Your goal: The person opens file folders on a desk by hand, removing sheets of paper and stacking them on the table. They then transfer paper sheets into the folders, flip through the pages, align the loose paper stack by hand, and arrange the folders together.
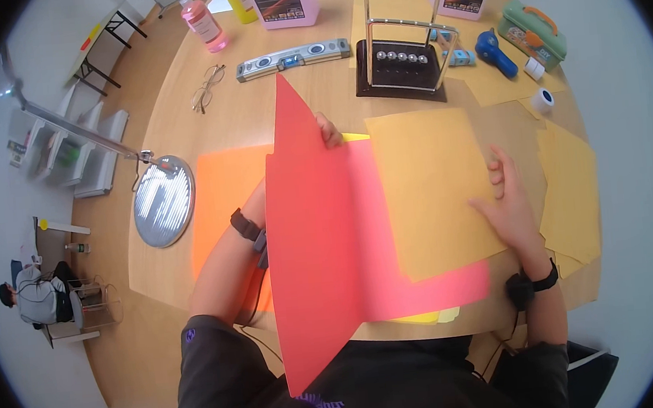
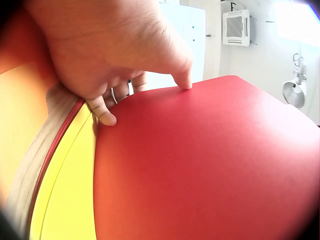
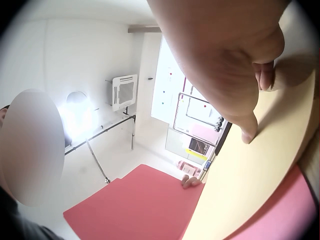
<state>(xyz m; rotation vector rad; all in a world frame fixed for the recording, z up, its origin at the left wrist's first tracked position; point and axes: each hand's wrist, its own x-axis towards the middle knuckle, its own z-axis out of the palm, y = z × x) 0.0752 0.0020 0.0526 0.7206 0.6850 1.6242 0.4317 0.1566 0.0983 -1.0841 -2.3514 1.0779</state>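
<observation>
A red folder (image 1: 311, 244) hid part of the left hand (image 1: 329, 130); fine print on a jug (image 1: 302, 16) was too small to read, its top cropped.

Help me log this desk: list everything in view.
Table: one, wooden, centre
Folder: one, red-pink, mid-table
Top sheet: one, tan, on folder
Side sheets: several, tan, right
Left sheet: one, orange, beside folder
Lower sheets: count unclear, yellow, under folder
Jugs: two, pink, far edge
Bottles: two, pink and yellow, far left
Spirit level: one, silver, beyond folder
Eyeglasses: one pair, metallic, far left
Newton's cradle: one, silver-black, far side
Handheld tool: one, blue, far right
Rolls: two, white, far right
Case: one, green, far right
Arm lamp: one, silver, left
Shelves: several, white, background
Seated person: one, grey top, background
Air conditioner: one, white, ceiling
Wristbands: two, black, wrists
Hands: two, bare; left gripping folder, right on top sheet
</observation>
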